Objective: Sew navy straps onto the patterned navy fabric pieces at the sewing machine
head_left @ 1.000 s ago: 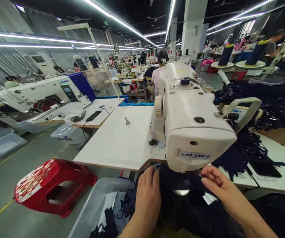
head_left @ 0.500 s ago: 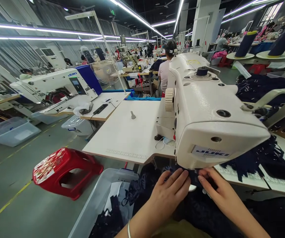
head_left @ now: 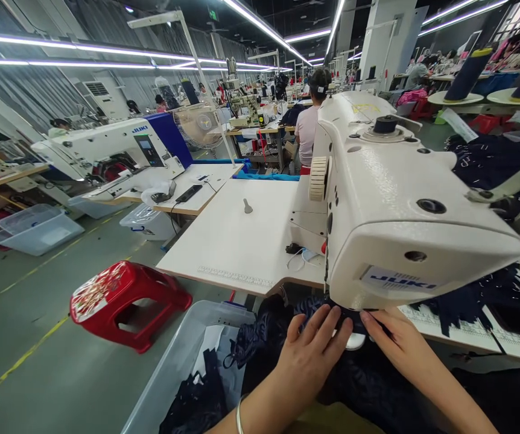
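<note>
A white sewing machine (head_left: 391, 205) stands on a white table (head_left: 237, 241), its head end facing me. Dark navy fabric (head_left: 364, 380) lies under the machine's head and spills toward me. My left hand (head_left: 309, 355) rests flat on this fabric just below the head, fingers stretched out and slightly apart. My right hand (head_left: 393, 346) lies on the fabric to the right of it, fingertips pressed down near the needle area. The needle itself is hidden by the machine head.
A grey plastic bin (head_left: 174, 374) with dark cloth pieces stands at my lower left. A red stool (head_left: 124, 301) lies on the floor beyond it. More navy fabric (head_left: 481, 295) is heaped on the table's right. Another machine (head_left: 106, 150) and other workers are behind.
The view has shifted slightly closer to the machine. My left hand has slid to the right and up under the machine head, close beside my right hand, which has hardly moved.
</note>
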### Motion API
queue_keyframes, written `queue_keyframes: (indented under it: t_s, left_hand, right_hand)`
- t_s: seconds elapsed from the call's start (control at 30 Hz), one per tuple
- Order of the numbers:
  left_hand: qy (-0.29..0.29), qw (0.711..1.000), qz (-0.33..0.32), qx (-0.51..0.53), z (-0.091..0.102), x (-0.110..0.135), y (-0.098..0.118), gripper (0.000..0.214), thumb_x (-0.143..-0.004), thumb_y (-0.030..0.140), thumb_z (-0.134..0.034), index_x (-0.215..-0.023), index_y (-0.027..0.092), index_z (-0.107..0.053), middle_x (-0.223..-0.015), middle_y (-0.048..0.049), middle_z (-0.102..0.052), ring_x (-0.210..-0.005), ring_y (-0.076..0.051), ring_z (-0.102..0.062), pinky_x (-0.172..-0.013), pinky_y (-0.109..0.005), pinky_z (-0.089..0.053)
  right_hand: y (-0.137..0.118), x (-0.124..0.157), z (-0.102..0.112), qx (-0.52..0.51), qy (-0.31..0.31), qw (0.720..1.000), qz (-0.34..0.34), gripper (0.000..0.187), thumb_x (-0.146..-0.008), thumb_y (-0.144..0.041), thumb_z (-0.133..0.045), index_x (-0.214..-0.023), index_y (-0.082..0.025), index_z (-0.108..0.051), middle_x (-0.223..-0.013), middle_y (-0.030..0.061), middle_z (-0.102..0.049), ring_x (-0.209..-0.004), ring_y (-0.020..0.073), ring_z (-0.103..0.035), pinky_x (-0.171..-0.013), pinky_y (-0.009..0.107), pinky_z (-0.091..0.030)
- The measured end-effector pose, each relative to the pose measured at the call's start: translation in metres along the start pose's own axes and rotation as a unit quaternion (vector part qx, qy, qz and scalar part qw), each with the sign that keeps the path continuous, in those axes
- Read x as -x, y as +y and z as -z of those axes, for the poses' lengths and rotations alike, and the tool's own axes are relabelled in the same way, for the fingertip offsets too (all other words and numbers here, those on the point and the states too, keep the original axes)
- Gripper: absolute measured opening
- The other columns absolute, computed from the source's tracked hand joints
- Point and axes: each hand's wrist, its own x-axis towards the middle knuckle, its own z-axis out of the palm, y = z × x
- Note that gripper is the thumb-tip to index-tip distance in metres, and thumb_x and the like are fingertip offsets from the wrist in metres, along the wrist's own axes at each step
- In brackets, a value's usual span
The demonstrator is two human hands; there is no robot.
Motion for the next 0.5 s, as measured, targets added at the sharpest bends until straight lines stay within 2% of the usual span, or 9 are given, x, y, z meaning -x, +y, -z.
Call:
queue_keyframes:
  t_s: [0.17,0.37,0.5]
  left_hand:
    - [0.002,1.000,0.005,-0.017,0.0001,-0.0003,0.0030,0.041,-0.098,0.023,-0.041,-0.139,0.028,-0.049,-0.148,-0.0016,-0.043,-0.136,-0.019,-0.035,-0.101,-0.034,-0.029]
    - [0.018,1.000,0.012,-0.016,0.0016,-0.0054,0.0037,0.038,-0.098,0.024,-0.042,-0.134,0.027,-0.055,-0.143,-0.0036,-0.049,-0.131,-0.020,-0.041,-0.097,-0.033,-0.032]
    - [0.023,1.000,0.015,-0.012,0.0016,-0.0064,0.0051,0.037,-0.098,0.026,-0.044,-0.133,0.026,-0.056,-0.141,-0.0039,-0.051,-0.130,-0.020,-0.042,-0.096,-0.032,-0.033]
  right_hand:
    - [0.0037,0.0023,-0.0027,0.016,0.004,1.000,0.003,0.036,-0.095,-0.047,-0.043,-0.100,-0.024,-0.071,-0.092,0.0096,-0.065,-0.093,0.0267,-0.061,-0.088,0.040,-0.050]
    - [0.0048,-0.0012,-0.0042,0.011,0.009,1.000,-0.003,0.039,-0.095,-0.046,-0.042,-0.083,-0.023,-0.072,-0.083,0.0101,-0.068,-0.095,0.0287,-0.062,-0.089,0.041,-0.050]
    - [0.0094,-0.0033,-0.0056,0.012,0.011,1.000,0.000,0.039,-0.095,-0.046,-0.042,-0.087,-0.022,-0.072,-0.090,0.0106,-0.070,-0.094,0.0287,-0.063,-0.089,0.040,-0.050]
